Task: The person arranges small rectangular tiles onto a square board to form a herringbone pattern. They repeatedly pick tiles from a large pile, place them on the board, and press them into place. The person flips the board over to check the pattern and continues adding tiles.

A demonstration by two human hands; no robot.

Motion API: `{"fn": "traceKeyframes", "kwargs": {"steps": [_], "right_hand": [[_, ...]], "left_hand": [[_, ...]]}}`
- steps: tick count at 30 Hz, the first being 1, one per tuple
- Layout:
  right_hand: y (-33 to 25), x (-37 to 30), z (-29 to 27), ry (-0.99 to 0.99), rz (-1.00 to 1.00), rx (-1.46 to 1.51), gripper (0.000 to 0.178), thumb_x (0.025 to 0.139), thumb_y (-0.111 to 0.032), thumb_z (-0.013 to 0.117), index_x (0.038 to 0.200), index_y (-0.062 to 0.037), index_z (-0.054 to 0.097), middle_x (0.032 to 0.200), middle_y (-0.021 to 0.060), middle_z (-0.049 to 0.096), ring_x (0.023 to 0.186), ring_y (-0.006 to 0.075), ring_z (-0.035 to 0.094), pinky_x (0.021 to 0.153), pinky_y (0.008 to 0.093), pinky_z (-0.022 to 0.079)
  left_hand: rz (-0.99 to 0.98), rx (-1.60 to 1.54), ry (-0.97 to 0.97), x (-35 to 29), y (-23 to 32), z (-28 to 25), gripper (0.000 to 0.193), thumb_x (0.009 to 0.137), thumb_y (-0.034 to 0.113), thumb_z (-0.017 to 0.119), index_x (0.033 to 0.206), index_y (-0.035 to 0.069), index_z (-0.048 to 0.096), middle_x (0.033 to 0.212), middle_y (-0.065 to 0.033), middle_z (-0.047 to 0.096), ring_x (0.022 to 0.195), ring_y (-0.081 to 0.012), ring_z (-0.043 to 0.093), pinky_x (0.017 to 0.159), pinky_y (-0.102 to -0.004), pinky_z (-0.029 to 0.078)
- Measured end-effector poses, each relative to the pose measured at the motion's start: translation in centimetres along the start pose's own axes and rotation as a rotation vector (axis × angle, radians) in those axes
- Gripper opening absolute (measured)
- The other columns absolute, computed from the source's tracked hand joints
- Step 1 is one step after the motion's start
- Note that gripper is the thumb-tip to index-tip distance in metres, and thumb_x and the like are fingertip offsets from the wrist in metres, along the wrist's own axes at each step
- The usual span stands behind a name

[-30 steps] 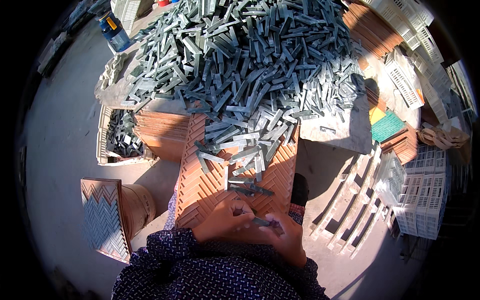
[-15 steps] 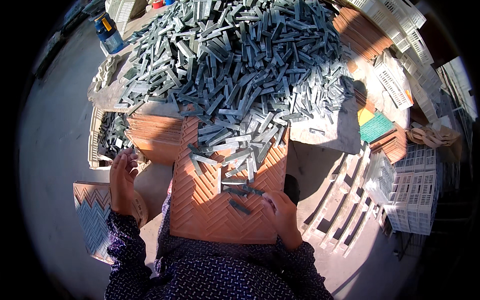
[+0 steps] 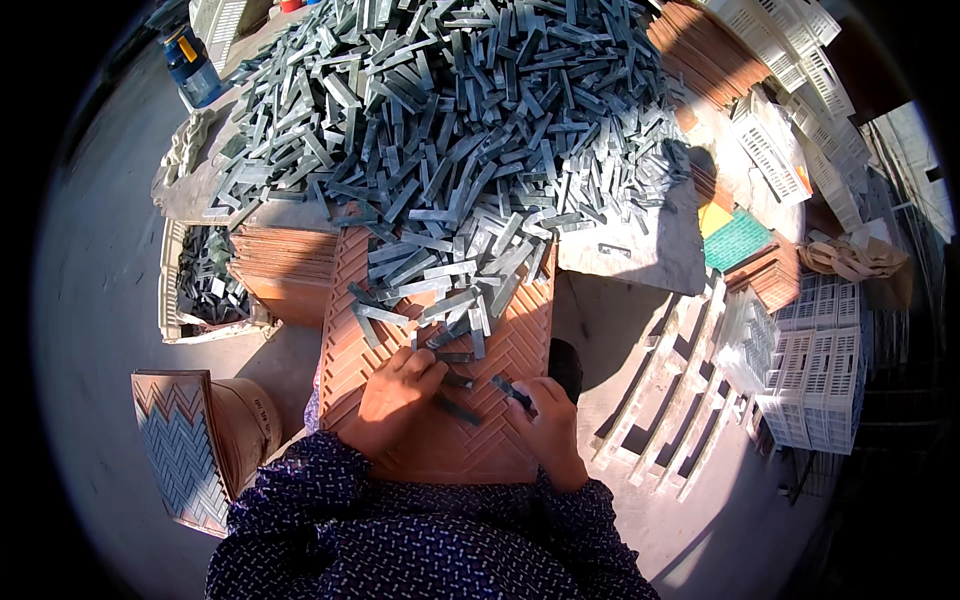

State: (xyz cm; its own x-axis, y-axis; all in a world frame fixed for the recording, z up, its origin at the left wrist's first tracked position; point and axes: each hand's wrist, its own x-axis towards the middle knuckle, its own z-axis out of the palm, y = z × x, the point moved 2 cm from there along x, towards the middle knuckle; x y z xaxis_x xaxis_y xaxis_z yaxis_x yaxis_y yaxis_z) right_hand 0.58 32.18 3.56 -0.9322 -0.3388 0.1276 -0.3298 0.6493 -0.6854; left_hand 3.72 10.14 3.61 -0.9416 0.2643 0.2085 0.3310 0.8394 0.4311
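An orange board with a raised herringbone pattern rests over my lap, its far end under loose stone strips. My right hand is closed on a dark stone strip, held near the board's right side. My left hand is over the middle of the board, fingers curled down beside a few strips; what its fingertips pinch, if anything, is hidden. A dark strip lies on the board between my hands.
A large heap of grey-green strips covers the table ahead. To the left are a crate of strips, stacked orange boards and a strip-filled board leaning on a round container. A wooden pallet and white crates stand right.
My left hand has moved right, from beside the board onto its middle. My right hand has taken up a dark strip. The whole view has shifted slightly left.
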Motion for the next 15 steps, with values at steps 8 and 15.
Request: {"fn": "traceKeyframes", "kwargs": {"steps": [8,15], "right_hand": [[-0.3,-1.9,-2.0,-0.034,0.144,0.06,0.023,0.072,-0.002,0.071,0.093,-0.0016,0.064,0.088,0.0112,0.062,0.073,0.0252,0.062,0.065,0.0317,0.05],[0.0,-2.6,-2.4,-0.112,-0.059,0.05,0.023,0.072,-0.003,0.071,0.094,-0.002,0.066,0.091,0.0108,0.061,0.081,0.026,0.061,0.07,0.0325,0.05]], "left_hand": [[-0.203,-0.248,-0.026,-0.8,0.4,-3.4,0.023,0.076,0.008,0.066,0.099,0.006,0.063,0.097,-0.0107,0.059,0.092,-0.0302,0.058,0.076,-0.0381,0.05],[-0.171,-0.279,-0.069,-6.4,-0.5,-3.2,0.028,0.072,0.002,0.068,0.099,0.004,0.063,0.094,-0.0105,0.061,0.087,-0.0296,0.06,0.073,-0.0372,0.051]]}}
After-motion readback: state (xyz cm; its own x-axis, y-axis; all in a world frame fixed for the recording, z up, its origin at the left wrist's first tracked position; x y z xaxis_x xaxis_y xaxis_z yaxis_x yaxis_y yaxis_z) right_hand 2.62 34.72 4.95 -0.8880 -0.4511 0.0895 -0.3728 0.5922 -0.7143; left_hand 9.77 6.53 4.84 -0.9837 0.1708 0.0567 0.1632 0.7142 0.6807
